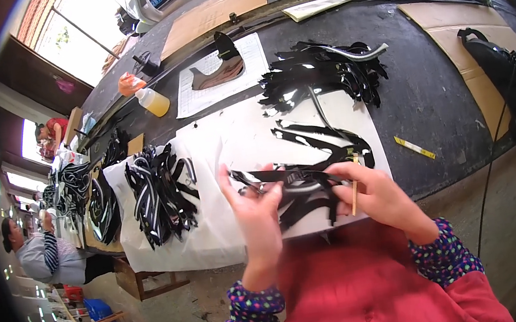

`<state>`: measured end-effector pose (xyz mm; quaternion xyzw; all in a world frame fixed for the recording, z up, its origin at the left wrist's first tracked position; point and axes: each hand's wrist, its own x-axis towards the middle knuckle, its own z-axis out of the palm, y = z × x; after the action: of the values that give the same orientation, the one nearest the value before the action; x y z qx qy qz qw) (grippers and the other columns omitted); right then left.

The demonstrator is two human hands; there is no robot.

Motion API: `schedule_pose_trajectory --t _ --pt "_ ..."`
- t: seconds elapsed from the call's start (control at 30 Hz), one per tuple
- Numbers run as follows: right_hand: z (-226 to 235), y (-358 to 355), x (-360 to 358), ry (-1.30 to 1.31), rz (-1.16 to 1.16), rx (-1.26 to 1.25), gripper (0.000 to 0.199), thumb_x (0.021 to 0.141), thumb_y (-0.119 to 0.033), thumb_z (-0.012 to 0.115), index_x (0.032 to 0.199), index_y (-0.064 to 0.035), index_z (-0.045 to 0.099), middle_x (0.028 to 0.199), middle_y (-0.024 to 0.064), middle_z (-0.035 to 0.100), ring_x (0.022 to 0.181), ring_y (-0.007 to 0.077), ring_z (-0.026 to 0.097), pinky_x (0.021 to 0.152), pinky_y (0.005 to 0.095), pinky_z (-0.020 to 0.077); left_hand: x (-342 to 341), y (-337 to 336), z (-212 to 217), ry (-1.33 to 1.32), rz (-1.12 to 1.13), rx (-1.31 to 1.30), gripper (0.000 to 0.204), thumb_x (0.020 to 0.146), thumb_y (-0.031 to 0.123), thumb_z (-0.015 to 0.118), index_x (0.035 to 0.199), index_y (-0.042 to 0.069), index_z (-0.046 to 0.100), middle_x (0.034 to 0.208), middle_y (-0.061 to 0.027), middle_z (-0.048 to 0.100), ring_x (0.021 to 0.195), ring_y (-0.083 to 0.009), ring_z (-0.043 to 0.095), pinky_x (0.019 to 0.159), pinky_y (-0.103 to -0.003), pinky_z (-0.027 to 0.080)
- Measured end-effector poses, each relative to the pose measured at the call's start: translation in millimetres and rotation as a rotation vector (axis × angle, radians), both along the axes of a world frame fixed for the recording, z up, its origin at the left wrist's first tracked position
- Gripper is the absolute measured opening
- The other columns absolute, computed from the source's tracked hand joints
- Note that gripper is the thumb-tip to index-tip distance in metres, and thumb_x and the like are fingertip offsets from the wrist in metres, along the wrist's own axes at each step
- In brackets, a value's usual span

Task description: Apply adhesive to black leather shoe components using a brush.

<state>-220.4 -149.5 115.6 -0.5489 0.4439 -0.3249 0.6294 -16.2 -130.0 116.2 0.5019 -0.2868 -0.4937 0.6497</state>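
Note:
Between my two hands a black glossy strip is stretched above the white sheet, slightly smeared by motion. My left hand has its left end between thumb and fingers. My right hand pinches the other end, and a thin wooden stick also stands in its fingers. Further black strips lie under and just beyond my hands, among them a forked black piece. A large heap of black glossy pieces lies farther off, with a grey strip on top.
More black and white strips are piled at the left. Behind are a bottle of yellow liquid and a paper sheet bearing a brown-black piece. A yellow cutter and cardboard lie right. Two people sit far left.

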Motion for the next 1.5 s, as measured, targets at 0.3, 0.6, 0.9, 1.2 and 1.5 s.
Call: schedule_pose_trajectory --t 0.3,0.6,0.9,1.2,1.5 --pt "-5.8 -72.8 -20.9 0.775 -0.277 -0.734 0.027 0.092 -0.025 0.072 0.104 -0.0027 0.064 0.088 0.0168 0.067 0.081 0.0357 0.066 0.067 0.0432 0.0537 29.7 -24.3 -11.0 -1.285 -0.089 -0.146 0.059 0.088 -0.003 0.056 0.146 0.002 0.045 0.148 -0.0208 0.044 0.138 -0.0362 0.040 0.117 -0.046 0.027" --pt "-31.2 -112.6 -2.5 0.502 -0.054 -0.616 0.009 0.094 -0.005 0.062 0.102 -0.0006 0.062 0.087 0.0204 0.065 0.081 0.0383 0.066 0.071 0.0444 0.0509 6.6 -81.3 -44.2 -1.605 -0.731 -0.341 0.050 0.098 0.035 0.060 0.144 0.017 0.054 0.147 -0.0093 0.053 0.141 -0.0301 0.044 0.114 -0.050 0.032" --pt "-39.7 -117.5 -4.1 0.427 0.107 -0.618 0.021 0.088 0.008 0.064 0.109 0.0038 0.062 0.097 0.0181 0.062 0.087 0.0364 0.066 0.073 0.0389 0.0548 0.9 -52.6 -38.3 -1.601 -0.664 -0.192 0.060 0.089 0.035 0.071 0.146 0.025 0.054 0.155 -0.0071 0.045 0.143 -0.0304 0.042 0.114 -0.050 0.028" --pt "-48.8 -115.3 -8.5 0.661 0.179 -0.891 0.030 0.079 0.003 0.063 0.109 0.0008 0.063 0.096 0.0112 0.061 0.082 0.0268 0.068 0.068 0.0349 0.0558 7.6 -53.3 -36.9 -1.749 -0.621 -0.367 0.047 0.093 0.039 0.064 0.136 0.019 0.063 0.145 -0.0083 0.055 0.133 -0.0223 0.051 0.113 -0.055 0.022" --pt "-41.4 -119.3 -13.6 0.726 0.170 -1.104 0.026 0.079 -0.002 0.064 0.104 0.0001 0.064 0.093 0.0083 0.060 0.078 0.0233 0.063 0.068 0.0342 0.0533 6.6 -82.6 -35.9 -1.546 -0.659 -0.338 0.043 0.087 0.014 0.065 0.130 0.010 0.065 0.104 -0.0049 0.058 0.100 -0.0202 0.058 0.101 -0.046 0.033"
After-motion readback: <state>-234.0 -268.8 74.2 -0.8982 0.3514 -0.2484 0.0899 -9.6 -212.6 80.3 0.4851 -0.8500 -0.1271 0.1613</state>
